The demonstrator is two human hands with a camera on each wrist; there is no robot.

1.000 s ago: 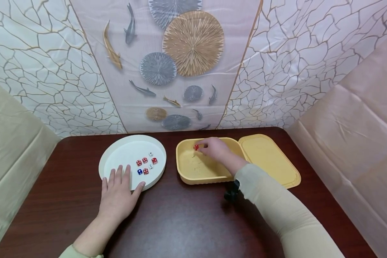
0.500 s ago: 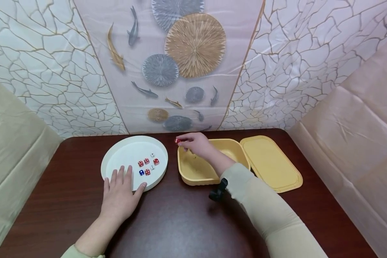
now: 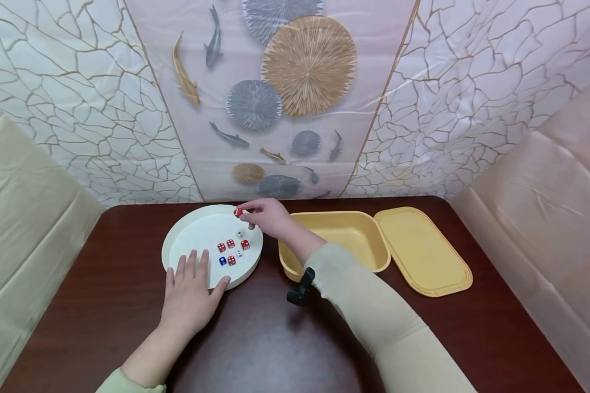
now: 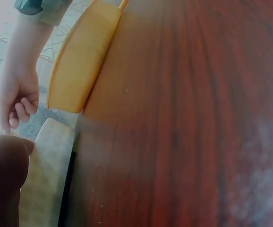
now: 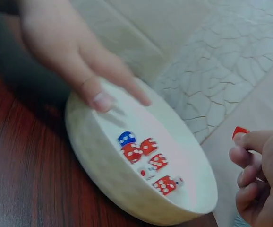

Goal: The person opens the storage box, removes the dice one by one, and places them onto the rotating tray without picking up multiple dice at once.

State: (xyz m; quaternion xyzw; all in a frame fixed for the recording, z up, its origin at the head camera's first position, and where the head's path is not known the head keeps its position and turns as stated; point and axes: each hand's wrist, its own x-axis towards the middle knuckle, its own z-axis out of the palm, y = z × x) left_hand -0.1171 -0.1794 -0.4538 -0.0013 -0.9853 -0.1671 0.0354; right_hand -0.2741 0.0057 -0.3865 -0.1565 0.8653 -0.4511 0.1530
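Note:
My right hand (image 3: 269,218) pinches a red die (image 3: 238,213) between thumb and fingertips, over the far right rim of a round white tray (image 3: 184,229). In the right wrist view the same red die (image 5: 241,131) shows at the fingertips, raised beside the tray. Inside the tray lie several red dice, among them one red die (image 3: 245,245), a blue die (image 3: 223,261) and two white dice, one nearer my left hand, a white die (image 3: 239,254). My left hand (image 3: 189,295) rests with spread, straight fingers over the tray's near left rim, the thumb at its near edge.
Right of the tray stands a yellow plastic box (image 3: 354,229), partly hidden by my right forearm. Its flat yellow lid (image 3: 425,251) lies against the box's right side on the dark wooden table (image 3: 255,338). Patterned cloth (image 3: 305,142) hangs behind the table.
My right hand has carried the red die leftward from inside the yellow box, past its rim, to above the white tray. The left hand stays on the tray; the head view has shifted slightly.

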